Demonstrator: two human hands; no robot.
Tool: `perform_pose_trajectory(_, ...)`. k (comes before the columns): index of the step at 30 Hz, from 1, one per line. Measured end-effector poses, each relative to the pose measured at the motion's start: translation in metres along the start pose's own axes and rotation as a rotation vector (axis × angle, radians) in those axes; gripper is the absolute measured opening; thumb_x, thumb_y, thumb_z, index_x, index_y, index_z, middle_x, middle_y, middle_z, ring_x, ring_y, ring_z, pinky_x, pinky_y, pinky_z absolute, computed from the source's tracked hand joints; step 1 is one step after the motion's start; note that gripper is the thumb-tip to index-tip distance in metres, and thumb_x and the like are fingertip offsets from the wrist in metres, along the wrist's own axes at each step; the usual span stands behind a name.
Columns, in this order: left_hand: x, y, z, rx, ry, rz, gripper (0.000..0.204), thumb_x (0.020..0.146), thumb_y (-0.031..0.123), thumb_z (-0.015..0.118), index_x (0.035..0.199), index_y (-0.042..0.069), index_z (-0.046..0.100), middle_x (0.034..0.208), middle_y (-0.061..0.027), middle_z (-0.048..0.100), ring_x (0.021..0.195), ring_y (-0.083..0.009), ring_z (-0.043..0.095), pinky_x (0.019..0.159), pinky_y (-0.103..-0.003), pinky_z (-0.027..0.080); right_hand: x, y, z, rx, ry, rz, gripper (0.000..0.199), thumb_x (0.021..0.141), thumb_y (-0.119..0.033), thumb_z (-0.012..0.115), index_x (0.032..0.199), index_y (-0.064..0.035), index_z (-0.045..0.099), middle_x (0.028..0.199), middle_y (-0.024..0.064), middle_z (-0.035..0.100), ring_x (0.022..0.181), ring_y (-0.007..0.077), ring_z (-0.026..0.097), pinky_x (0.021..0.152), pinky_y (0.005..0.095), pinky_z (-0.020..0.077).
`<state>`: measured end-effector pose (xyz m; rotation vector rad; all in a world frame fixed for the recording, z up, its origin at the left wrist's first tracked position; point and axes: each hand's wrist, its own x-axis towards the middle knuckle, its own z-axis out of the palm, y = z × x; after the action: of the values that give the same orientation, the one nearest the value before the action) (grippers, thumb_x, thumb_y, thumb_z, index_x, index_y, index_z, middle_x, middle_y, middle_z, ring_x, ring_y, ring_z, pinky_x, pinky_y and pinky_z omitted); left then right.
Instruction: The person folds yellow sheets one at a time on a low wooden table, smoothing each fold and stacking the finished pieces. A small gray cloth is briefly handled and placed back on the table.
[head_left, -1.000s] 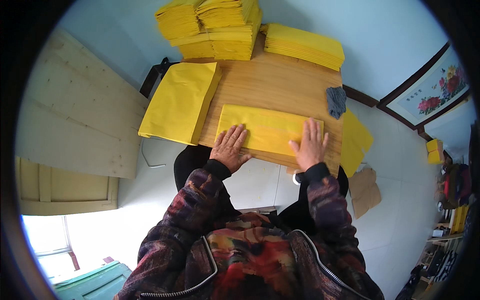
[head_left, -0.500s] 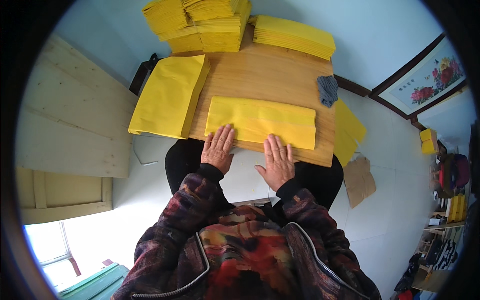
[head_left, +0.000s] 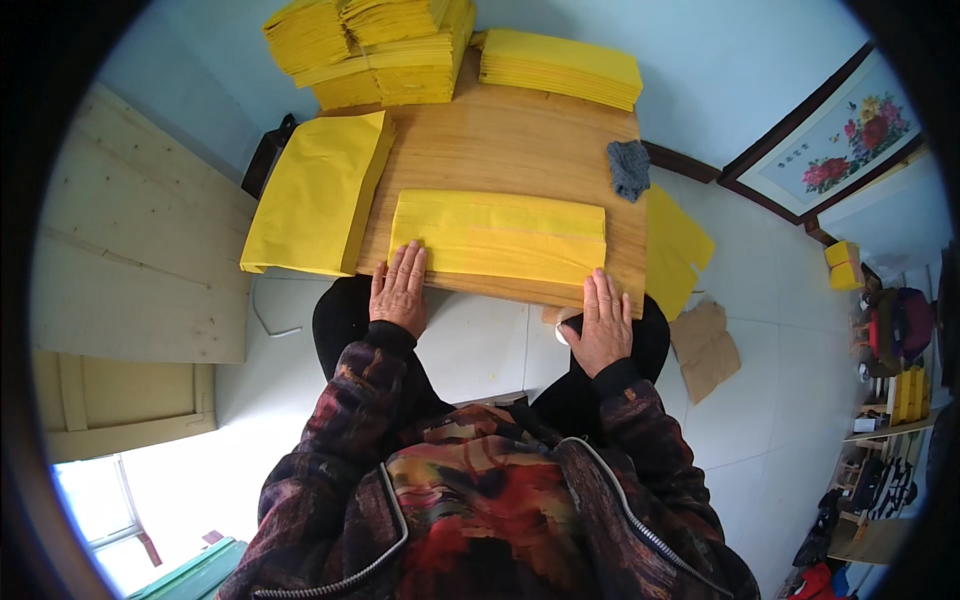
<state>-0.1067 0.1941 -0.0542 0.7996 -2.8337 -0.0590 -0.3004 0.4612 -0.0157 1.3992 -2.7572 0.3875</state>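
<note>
A long folded piece of yellow paper (head_left: 500, 235) lies flat along the near edge of the wooden table (head_left: 500, 130). My left hand (head_left: 400, 295) rests at its near left corner, fingertips on the paper, fingers stretched and close together. At the near right corner is my right hand (head_left: 604, 325), its fingers straight, fingertips by the paper's end and the thumb held apart. Neither hand holds anything. To the left, a thick stack of larger yellow paper (head_left: 315, 195) lies at a slant, reaching over the table's near edge.
Tall bundles of yellow paper (head_left: 400, 75) stand at the far left, beside a lower stack of folded yellow paper (head_left: 560, 70). A crumpled grey cloth (head_left: 628, 170) lies near the right edge. Yellow paper (head_left: 678, 250) and brown cardboard (head_left: 705, 345) are beyond that edge.
My right hand has slid right along the paper's near edge to its right end. My left hand has shifted a little left, toward the left corner. The whole view has turned slightly.
</note>
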Motion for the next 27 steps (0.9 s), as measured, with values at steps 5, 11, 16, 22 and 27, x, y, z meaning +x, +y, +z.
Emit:
perform_pose_trajectory(5, 0.003, -0.001, -0.004, 0.084, -0.033, -0.012, 0.079, 0.075, 0.007, 0.060, 0.146, 0.012, 0.028, 0.156, -0.0038, 0.024, 0.144, -0.0200, 0.021, 0.114, -0.051, 0.015, 0.000, 0.002, -0.004, -0.010, -0.044, 0.035, 0.092, 0.077, -0.037, 0.074, 0.145, -0.0011, 0.024, 0.154, 0.0138, 0.021, 0.141, 0.0306, 0.022, 0.114, 0.0486, 0.0200)
perform_pose_trajectory(11, 0.002, 0.046, -0.022, 0.028, -0.109, 0.086, 0.083, 0.077, 0.024, 0.067, 0.148, 0.011, 0.026, 0.156, -0.0046, 0.021, 0.144, -0.0226, 0.019, 0.114, -0.053, 0.011, 0.013, -0.036, 0.003, 0.053, 0.007, -0.082, 0.092, 0.078, -0.040, 0.072, 0.146, -0.0013, 0.023, 0.154, 0.0152, 0.019, 0.142, 0.0319, 0.019, 0.114, 0.0497, 0.0164)
perform_pose_trajectory(16, 0.001, 0.057, -0.021, 0.038, -0.123, 0.144, 0.086, 0.078, 0.029, 0.069, 0.149, 0.011, 0.023, 0.156, -0.0045, 0.020, 0.144, -0.0211, 0.019, 0.115, -0.050, 0.011, 0.030, -0.064, 0.020, 0.047, -0.111, -0.154, 0.093, 0.078, -0.039, 0.072, 0.147, -0.0036, 0.021, 0.155, 0.0118, 0.018, 0.144, 0.0302, 0.016, 0.115, 0.0497, 0.0149)
perform_pose_trajectory(22, -0.009, 0.006, -0.015, 0.035, -0.030, 0.005, 0.063, 0.086, 0.010, 0.045, 0.147, 0.011, 0.028, 0.156, -0.0027, 0.023, 0.143, -0.0180, 0.023, 0.115, -0.051, 0.011, 0.024, -0.046, 0.016, 0.021, -0.093, -0.138, 0.097, 0.076, -0.037, 0.075, 0.148, -0.0037, 0.018, 0.156, 0.0120, 0.014, 0.144, 0.0298, 0.014, 0.116, 0.0483, 0.0135)
perform_pose_trajectory(27, -0.010, -0.012, -0.008, 0.079, 0.061, -0.101, 0.073, 0.076, 0.009, 0.058, 0.145, 0.011, 0.032, 0.154, -0.0030, 0.028, 0.141, -0.0184, 0.027, 0.115, -0.049, 0.014, 0.023, -0.042, 0.017, 0.022, -0.086, -0.112, 0.097, 0.076, -0.038, 0.075, 0.147, -0.0032, 0.020, 0.156, 0.0131, 0.015, 0.144, 0.0304, 0.015, 0.115, 0.0488, 0.0143)
